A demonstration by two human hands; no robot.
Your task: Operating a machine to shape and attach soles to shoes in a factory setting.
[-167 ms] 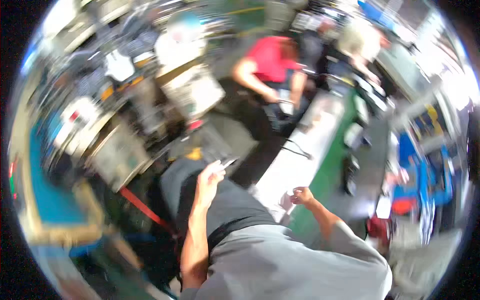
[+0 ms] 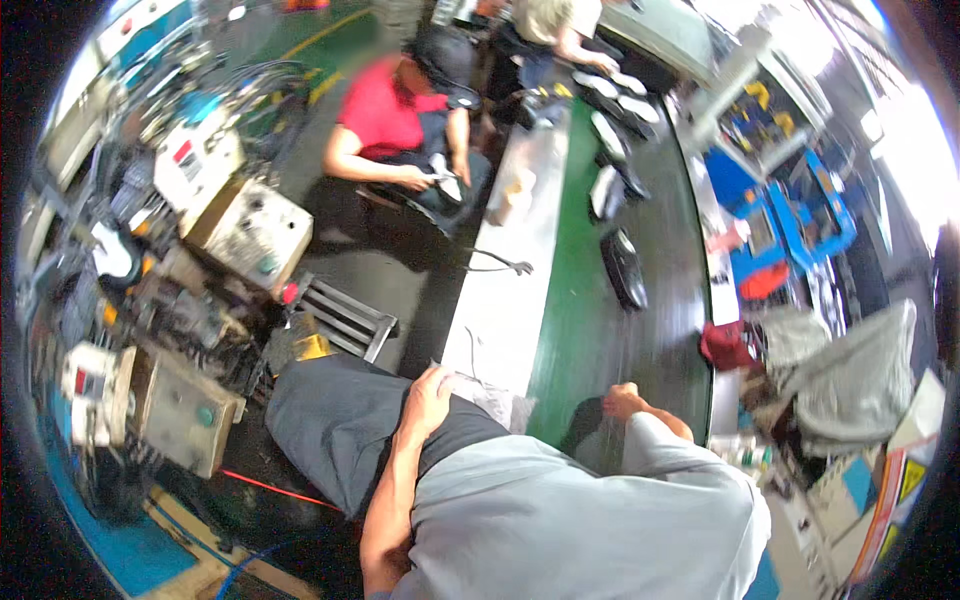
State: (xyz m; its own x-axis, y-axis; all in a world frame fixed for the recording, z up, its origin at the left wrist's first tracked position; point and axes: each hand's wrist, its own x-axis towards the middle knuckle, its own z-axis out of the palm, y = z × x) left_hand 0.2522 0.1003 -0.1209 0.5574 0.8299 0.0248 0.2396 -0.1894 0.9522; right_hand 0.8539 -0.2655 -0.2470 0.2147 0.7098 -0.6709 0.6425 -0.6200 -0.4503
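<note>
My left hand rests near my lap, over the dark grey trousers. Its fingers are curled, and what lies in them is mostly hidden. To the right, my right hand hangs over the dark belt of the conveyor with its fingers drawn together; I cannot make out anything in them. A dark patch lies on the belt just left of that hand, perhaps its shadow. Farther up the belt sits a black shoe, apart from both hands.
Beside the belt runs a white ledge with dark pincers on it. Several black-and-white shoes stand farther off. A seated person in red handles a shoe. Machine boxes stand left; a grey cloth cover hangs right.
The view has swung right and steadied. My left hand, earlier raised with a small pale thing showing between its fingers, is now lower over my lap. My right hand is now over the belt.
</note>
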